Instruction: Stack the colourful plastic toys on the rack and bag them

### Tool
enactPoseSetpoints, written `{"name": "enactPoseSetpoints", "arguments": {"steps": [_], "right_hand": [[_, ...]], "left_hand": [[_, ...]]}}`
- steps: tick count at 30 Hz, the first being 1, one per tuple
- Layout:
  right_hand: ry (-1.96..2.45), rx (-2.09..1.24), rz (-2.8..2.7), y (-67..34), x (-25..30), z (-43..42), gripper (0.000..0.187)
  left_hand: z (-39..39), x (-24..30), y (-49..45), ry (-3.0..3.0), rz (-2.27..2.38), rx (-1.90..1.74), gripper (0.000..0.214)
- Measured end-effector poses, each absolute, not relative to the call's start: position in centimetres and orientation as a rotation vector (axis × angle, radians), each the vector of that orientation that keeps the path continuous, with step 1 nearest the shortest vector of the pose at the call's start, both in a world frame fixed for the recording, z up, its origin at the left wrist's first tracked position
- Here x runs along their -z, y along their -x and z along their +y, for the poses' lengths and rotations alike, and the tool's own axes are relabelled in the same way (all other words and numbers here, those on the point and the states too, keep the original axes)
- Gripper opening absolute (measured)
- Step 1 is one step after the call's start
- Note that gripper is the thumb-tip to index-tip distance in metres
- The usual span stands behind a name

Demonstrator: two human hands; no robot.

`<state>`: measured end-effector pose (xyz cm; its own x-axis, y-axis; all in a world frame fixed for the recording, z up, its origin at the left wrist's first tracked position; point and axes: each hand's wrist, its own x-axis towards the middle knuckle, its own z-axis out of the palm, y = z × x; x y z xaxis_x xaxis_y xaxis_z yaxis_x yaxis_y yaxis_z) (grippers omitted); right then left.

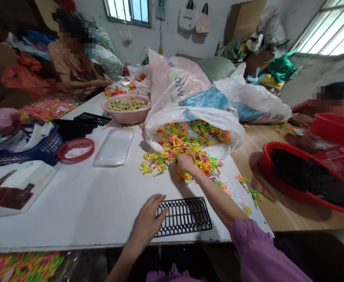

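My left hand [147, 221] lies flat with fingers apart on the left end of a black plastic grid tray [186, 215] near the white table's front edge. My right hand [184, 161] reaches forward into a heap of small bright plastic pieces [183, 145], yellow, green, orange and pink. Its fingers are curled down among them; what they grip is hidden. The pieces spill from the mouth of a big translucent plastic bag [183, 90].
A pink bowl of pieces [126, 107], a clear flat bag [114, 147], a red round basket [75, 149] and stacked black grid trays [84, 123] lie at left. A red tub [307, 178] stands at right. Two other people sit at the back left and right.
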<state>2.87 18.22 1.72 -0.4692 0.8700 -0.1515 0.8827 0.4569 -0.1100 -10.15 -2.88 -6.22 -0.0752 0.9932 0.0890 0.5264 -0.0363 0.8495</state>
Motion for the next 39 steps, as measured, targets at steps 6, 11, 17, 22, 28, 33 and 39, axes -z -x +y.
{"name": "enactPoseSetpoints", "arguments": {"steps": [6,11,17,22,28,33,39], "right_hand": [[-1.923,1.227,3.042,-4.1,-2.0,13.6,0.022],[-1.779,2.366,2.529,-4.0,1.6,7.6,0.026],[-1.423,1.709,2.875,-5.1,0.2,5.1,0.021],[-1.279,1.383,2.959,-5.0,0.8,3.9,0.016],[-1.883,1.702,2.818,-5.6,-0.3,4.0,0.023],[-1.945,2.108,2.557,-3.3,2.6,2.4,0.026],[-1.951,1.790,2.615,-0.6,7.6,1.1,0.018]], "left_hand": [[0.7,4.3,9.6,-0.471,1.228,-1.341,0.054],[1.1,2.0,9.4,-0.357,0.993,-1.531,0.059],[-1.5,0.7,9.9,-0.579,1.224,-1.512,0.059],[-3.2,1.1,10.3,-0.690,1.346,-1.400,0.068],[-4.7,2.8,13.3,-1.102,1.714,-1.248,0.059],[-7.1,6.1,12.3,-1.861,1.711,-0.752,0.032],[-8.2,7.6,10.2,-2.074,1.826,-0.530,0.033]]}}
